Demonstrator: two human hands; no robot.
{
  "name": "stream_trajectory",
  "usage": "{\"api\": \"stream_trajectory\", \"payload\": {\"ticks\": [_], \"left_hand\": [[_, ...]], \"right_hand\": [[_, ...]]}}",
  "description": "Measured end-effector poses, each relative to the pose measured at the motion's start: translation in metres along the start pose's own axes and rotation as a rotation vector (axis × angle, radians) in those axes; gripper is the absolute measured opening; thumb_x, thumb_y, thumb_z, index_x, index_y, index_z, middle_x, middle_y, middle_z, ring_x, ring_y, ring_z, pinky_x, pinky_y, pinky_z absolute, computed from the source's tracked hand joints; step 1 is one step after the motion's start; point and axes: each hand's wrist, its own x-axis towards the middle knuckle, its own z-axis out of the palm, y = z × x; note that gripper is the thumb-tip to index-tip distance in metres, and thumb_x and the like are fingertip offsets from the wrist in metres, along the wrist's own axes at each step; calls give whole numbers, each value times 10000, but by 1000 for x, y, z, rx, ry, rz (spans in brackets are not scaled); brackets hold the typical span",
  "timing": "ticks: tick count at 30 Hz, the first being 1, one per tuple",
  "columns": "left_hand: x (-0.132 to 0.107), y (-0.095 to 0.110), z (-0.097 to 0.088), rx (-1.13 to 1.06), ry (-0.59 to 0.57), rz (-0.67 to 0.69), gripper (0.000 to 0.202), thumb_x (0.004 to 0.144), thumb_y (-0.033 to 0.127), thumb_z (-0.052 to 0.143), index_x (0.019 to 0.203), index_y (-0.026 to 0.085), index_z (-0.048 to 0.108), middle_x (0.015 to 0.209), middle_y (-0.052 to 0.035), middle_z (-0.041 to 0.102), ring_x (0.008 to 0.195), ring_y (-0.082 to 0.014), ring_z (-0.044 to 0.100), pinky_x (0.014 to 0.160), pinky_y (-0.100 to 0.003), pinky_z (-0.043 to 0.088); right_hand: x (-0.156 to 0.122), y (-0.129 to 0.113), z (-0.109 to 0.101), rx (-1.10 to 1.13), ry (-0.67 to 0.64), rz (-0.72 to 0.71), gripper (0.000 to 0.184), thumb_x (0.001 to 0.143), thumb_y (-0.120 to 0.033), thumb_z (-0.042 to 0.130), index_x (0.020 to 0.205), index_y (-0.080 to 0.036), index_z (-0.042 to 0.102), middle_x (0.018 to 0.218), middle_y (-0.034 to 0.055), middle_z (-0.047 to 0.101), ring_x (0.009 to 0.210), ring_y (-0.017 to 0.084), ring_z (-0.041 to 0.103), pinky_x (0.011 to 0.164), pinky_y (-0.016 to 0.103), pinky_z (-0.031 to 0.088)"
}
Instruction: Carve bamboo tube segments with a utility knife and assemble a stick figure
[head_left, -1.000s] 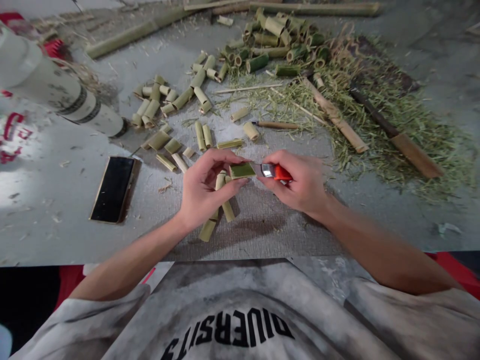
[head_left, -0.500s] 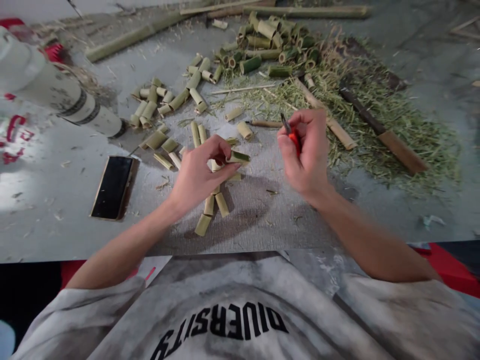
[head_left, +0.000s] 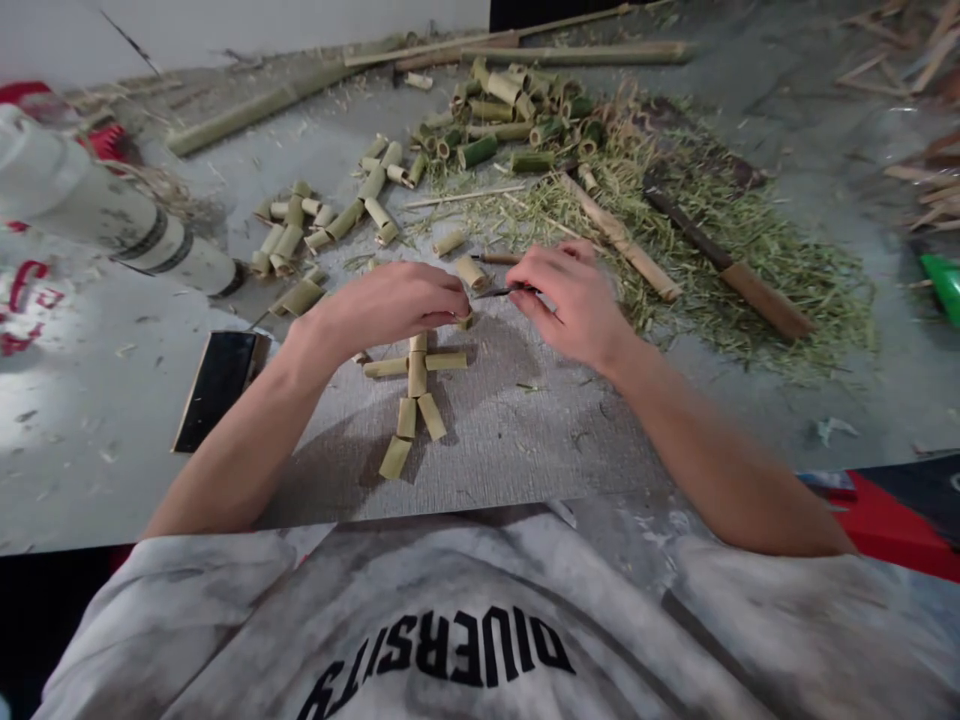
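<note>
And your left hand pinches a bamboo piece at its fingertips (just one end peeks out), beyond the laid-out bamboo segments. Your right hand is curled snugly round a knife, blade near the piece, handle hidden by your fingers.

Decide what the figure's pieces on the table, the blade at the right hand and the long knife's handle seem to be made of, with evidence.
Figure's pieces: probably bamboo, matt; pale yellow-green and gently rounded.
Blade: apparently metal; thin, dark and pointed, though too small to judge its finish.
Knife's handle: likely wood, dull and brown; the grain is not clear, though bamboo is possible.
</note>
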Motion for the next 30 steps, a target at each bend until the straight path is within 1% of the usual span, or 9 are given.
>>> {"api": "stream_trajectory", "payload": {"ticks": [3, 6, 12, 17, 19, 21, 24, 28, 30], "left_hand": [[-1, 0, -1, 35, -38, -1, 298, 1088, 288, 555, 1074, 275, 853, 1159, -86, 858, 954, -239, 799, 819, -331, 557], [-3, 1, -1, 48, -66, 18, 285, 1095, 296, 560, 1105, 277, 844, 1185, -73, 862, 984, -231, 804, 829, -314, 555], [-5, -4, -1, -165, -19, 4, 276, 1083, 311, 580, 1044, 310, 853, 1082, -59, 860, 937, -231, 805, 846, -325, 554], [-5, -1, -7, -157, 29, -72, 297, 1066, 340, 618, 1292, 305, 806, 1085, -59, 859, 865, -247, 776, 793, -340, 526], [-4, 2, -7, -131, 75, -118, 317, 1068, 365, 618, 1324, 297, 793, 1091, -70, 851, 836, -249, 757, 790, -343, 520], [-2, 3, -4, -111, 87, -142, 314, 1085, 393, 589, 1280, 284, 810, 1106, -82, 846, 865, -260, 752, 823, -356, 524], [2, 3, 5, -80, 51, -149, 336, 1110, 385, 529, 1206, 263, 826, 1094, -87, 847, 917, -272, 752, 840, -370, 512], [5, 5, 11, -36, 44, -178, 286, 1096, 361, 566, 1166, 253, 822, 994, -70, 838, 816, -232, 708, 771, -352, 468], [6, 8, 9, -10, -17, -194, 303, 1117, 345, 535, 1144, 231, 815, 942, -67, 821, 754, -208, 665, 727, -346, 430]], "right_hand": [[-1, 1, -1, 12, -52, -14, 191, 1131, -354, 556, 1047, -262, 700, 993, 43, 808, 883, 232, 702, 969, 457, 438], [-1, 0, -1, 5, -81, -36, 217, 1142, -348, 533, 1068, -252, 714, 998, 52, 812, 922, 240, 717, 986, 461, 424], [-3, -1, 0, -36, -163, -64, 213, 1156, -330, 554, 1097, -244, 740, 1085, 67, 819, 1004, 248, 741, 1045, 469, 408], [-3, -3, 3, -84, -209, -117, 244, 1178, -317, 527, 1104, -235, 744, 1100, 73, 815, 1019, 250, 742, 1045, 464, 413], [-2, -4, 4, -105, -224, -118, 252, 1183, -317, 520, 1104, -236, 745, 1106, 76, 818, 1020, 253, 739, 1047, 470, 412], [-1, -5, 5, -126, -245, -111, 262, 1189, -325, 510, 1115, -242, 748, 1115, 77, 820, 1026, 253, 733, 1043, 469, 409], [0, -6, 5, -144, -266, -104, 281, 1196, -336, 497, 1142, -234, 753, 1127, 87, 821, 1026, 253, 730, 1030, 467, 410], [-1, -7, 6, -142, -259, -76, 293, 1193, -335, 497, 1144, -227, 765, 1104, 85, 816, 1025, 260, 734, 1032, 468, 412], [-1, -8, 7, -158, -266, -76, 322, 1202, -352, 476, 1141, -227, 766, 1082, 81, 806, 1018, 260, 733, 1037, 464, 409]]}}
